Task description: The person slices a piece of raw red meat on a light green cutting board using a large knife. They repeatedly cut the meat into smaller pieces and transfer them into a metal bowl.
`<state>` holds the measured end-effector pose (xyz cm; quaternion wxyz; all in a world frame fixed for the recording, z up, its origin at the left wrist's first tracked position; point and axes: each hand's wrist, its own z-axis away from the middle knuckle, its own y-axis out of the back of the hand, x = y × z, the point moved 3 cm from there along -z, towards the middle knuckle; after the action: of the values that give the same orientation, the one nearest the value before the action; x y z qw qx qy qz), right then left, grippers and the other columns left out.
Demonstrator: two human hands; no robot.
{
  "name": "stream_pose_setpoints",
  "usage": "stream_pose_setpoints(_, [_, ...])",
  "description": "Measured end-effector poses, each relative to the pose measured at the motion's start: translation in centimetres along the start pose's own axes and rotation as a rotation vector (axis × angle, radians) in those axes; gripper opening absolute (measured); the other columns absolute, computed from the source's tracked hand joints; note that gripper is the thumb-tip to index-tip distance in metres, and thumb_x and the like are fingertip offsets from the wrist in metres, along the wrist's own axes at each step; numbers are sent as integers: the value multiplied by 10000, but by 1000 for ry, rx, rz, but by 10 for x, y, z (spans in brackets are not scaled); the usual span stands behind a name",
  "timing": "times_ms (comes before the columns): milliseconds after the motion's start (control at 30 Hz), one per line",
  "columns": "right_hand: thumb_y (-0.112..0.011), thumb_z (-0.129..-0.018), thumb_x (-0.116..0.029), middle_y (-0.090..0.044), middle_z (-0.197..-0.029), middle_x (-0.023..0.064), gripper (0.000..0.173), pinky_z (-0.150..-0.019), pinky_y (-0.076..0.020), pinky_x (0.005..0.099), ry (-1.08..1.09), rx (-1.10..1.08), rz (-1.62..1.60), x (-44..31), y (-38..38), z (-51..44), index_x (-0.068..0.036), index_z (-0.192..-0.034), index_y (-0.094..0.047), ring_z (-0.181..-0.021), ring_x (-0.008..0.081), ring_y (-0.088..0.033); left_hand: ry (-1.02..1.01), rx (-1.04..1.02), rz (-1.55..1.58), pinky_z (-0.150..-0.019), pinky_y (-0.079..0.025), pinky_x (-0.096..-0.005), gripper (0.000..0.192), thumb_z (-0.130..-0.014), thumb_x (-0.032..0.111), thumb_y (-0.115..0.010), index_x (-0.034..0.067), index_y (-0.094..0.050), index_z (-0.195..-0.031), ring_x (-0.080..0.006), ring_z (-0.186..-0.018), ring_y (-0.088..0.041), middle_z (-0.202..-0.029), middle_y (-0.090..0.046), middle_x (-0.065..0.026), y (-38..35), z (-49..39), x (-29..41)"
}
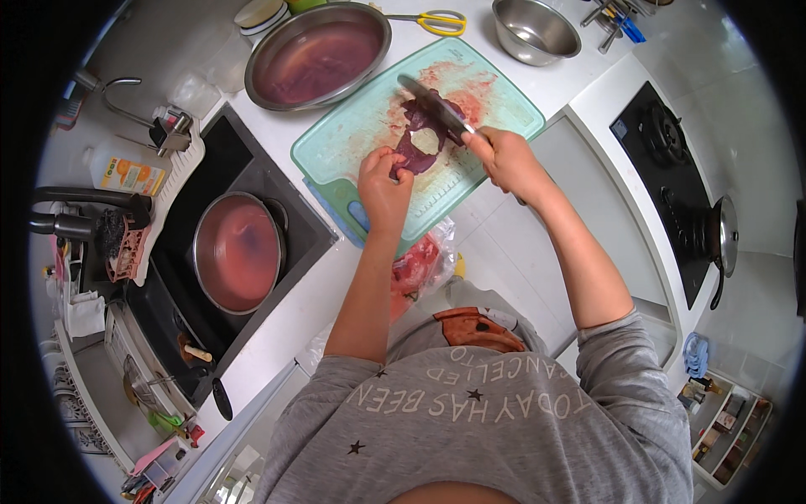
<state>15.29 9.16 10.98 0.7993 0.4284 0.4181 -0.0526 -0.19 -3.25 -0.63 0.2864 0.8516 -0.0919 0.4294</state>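
Observation:
A dark red piece of raw meat [417,159], perhaps liver, lies on the pale green cutting board [352,135], with a hole or gap through its middle showing the board. My left hand [385,186] pinches its near left edge between thumb and fingers. In my right hand [509,160] is a kitchen knife [441,112], gripped by its handle. The blade slants up and left over the far part of the meat; whether it touches is unclear. Red smears mark the board around the meat.
A steel basin [318,53] of reddish water stands beyond the board, beside yellow-handled scissors [441,22] and a steel bowl [535,31]. Left, a pot [239,252] of pink water sits in the dark sink [220,145]. Bagged raw meat [415,268] lies under the board's near edge. A gas stove [661,189] is right.

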Motion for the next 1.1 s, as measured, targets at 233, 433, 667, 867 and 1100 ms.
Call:
stream_pose_setpoints(233, [-526, -1000, -438, -652, -776, 239, 485, -715, -503, 437, -31, -19, -25, -5, -2, 30, 31, -1014, -650, -738, 377, -635, -40, -23, -13, -762, -515, -384, 197, -658, -47, -643, 5, -669, -847, -296, -903, -611, -976, -631, -120, 4, -2, 2])
stream_pose_setpoints(433, [-538, -998, -413, -665, -799, 253, 467, -728, -505, 458, 50, -31, 93, 15, -12, 66, 35, -1065, -653, -776, 420, -644, -24, -37, -6, -749, -510, -386, 194, -660, -49, -640, 7, -653, -846, -302, -891, -604, -970, -621, -118, 1, -1, 2])
stream_pose_setpoints(667, [-539, -994, -412, -666, -773, 243, 450, -717, -511, 468, 11, -43, 199, 25, -12, 83, 21, -1036, -659, -768, 419, -647, 17, -53, 16, -743, -509, -386, 188, -666, -58, -632, 6, -640, -843, -301, -878, -603, -961, -615, -118, 1, -2, 2])
stream_pose_setpoints(867, [-530, -997, -421, -660, -763, 240, 467, -711, -507, 469, 7, -29, 202, 28, 3, 81, 28, -1003, -655, -764, 422, -644, -23, -39, -19, -724, -513, -370, 190, -670, -68, -631, 3, -641, -847, -288, -872, -606, -963, -616, -120, 2, -1, -1])
stream_pose_setpoints(1100, [-529, -996, -426, -665, -785, 250, 484, -725, -508, 477, 27, 56, 153, 11, -6, 68, 43, -969, -649, -787, 423, -647, -40, -35, -42, -753, -507, -375, 192, -668, -56, -631, 8, -643, -848, -287, -879, -601, -959, -609, -105, 2, -3, 2])
